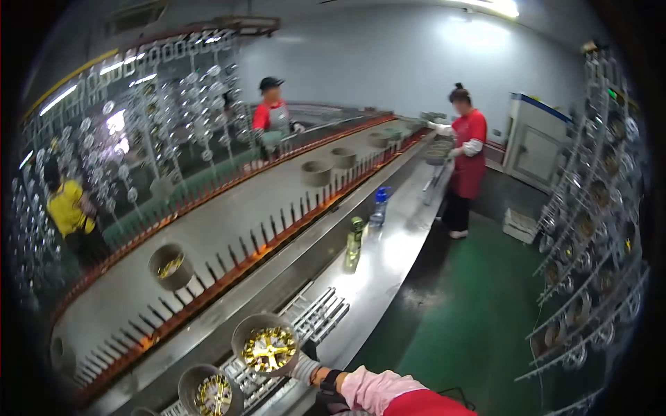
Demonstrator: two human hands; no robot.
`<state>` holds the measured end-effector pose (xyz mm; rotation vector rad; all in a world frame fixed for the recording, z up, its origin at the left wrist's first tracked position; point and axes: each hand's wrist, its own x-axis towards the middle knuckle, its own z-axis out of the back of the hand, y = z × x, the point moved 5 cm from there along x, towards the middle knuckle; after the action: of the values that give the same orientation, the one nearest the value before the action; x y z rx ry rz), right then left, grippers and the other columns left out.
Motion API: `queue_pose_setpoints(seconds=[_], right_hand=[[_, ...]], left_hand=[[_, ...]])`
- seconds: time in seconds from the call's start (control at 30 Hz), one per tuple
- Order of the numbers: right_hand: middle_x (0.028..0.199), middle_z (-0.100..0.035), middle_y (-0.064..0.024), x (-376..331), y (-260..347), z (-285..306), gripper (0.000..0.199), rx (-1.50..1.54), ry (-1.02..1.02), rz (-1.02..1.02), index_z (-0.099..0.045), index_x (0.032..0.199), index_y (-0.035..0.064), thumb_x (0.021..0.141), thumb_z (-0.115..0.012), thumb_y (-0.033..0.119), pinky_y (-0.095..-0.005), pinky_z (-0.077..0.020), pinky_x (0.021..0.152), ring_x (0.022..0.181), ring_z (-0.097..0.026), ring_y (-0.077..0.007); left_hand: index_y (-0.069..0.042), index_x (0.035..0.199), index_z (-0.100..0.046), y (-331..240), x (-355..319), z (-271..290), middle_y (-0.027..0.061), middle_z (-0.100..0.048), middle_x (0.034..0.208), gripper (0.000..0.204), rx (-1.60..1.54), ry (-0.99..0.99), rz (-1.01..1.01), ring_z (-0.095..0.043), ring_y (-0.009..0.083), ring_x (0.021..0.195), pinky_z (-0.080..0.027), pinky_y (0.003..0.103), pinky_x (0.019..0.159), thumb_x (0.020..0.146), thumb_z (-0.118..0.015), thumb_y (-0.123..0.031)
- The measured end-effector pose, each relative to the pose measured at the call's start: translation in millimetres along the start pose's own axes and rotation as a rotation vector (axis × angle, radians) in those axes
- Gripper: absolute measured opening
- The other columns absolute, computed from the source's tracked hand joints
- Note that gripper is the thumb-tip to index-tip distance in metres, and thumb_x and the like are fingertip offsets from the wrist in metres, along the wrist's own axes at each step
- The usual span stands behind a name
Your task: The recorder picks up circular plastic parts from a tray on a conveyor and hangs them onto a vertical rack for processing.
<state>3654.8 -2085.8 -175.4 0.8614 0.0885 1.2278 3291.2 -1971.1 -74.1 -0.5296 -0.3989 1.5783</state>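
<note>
My right hand (pixel 304 368), in a pale knitted glove below a dark wristwatch, grips the near right side of a round grey bowl (pixel 239 335). Shiny gold and silver metal parts (pixel 270 351) lie inside it. Part of my fingers is hidden against the bowl wall. A second grey bowl (pixel 184 392) with similar parts stands close by on the left. Silver metal rods (pixel 322 312) lie under and beyond the bowls on the steel worktop. My left hand does not show.
A conveyor (pixel 229 222) edged with dark upright pins carries several grey bowls, one of them here (pixel 171 277). A green bottle (pixel 354 243) and a blue-capped bottle (pixel 379 206) stand on the worktop. Racks of shiny parts hang on both sides. Three people work farther off.
</note>
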Motion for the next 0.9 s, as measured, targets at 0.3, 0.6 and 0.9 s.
queue_pose_setpoints(seconds=[0.3, 0.6, 0.9], right_hand=[[0.076, -0.061, -0.0127, 2, 18, -11, 0.021, -0.025, -0.032, -0.006, -0.059, 0.086, 0.008, 0.077, -0.045, 0.02, -0.0357, -0.0455, 0.063, 0.066, -0.058, -0.0276], [0.077, -0.061, -0.0137, -7, 5, -14, 0.022, -0.052, -0.019, -0.013, -0.059, 0.087, 0.0076, 0.078, -0.044, 0.021, -0.0363, -0.0455, 0.063, 0.067, -0.058, -0.0291], [0.078, -0.061, -0.0147, -21, -49, 76, 0.024, -0.159, -0.057, 0.041, -0.059, 0.088, 0.0072, 0.078, -0.044, 0.023, -0.0369, -0.0456, 0.064, 0.068, -0.058, -0.0307]], left_hand=[[-0.004, 0.111, -0.05, -29, 5, -17, 0.0144, -0.05, 0.107, 0.04, -0.303, 0.071, -0.216, -0.046, 0.0229, 0.099, -0.035, 0.033, 0.086, 0.086, -0.039, -0.033], [-0.005, 0.107, -0.052, -36, -5, -43, 0.0124, -0.051, 0.098, 0.044, -0.666, 0.233, -0.145, -0.048, 0.0219, 0.09, -0.038, 0.034, 0.08, 0.083, -0.04, -0.04], [-0.006, 0.103, -0.054, -84, -48, -81, 0.0103, -0.053, 0.089, 0.048, -1.354, 0.42, 0.07, -0.05, 0.0209, 0.082, -0.041, 0.035, 0.074, 0.081, -0.042, -0.047]])
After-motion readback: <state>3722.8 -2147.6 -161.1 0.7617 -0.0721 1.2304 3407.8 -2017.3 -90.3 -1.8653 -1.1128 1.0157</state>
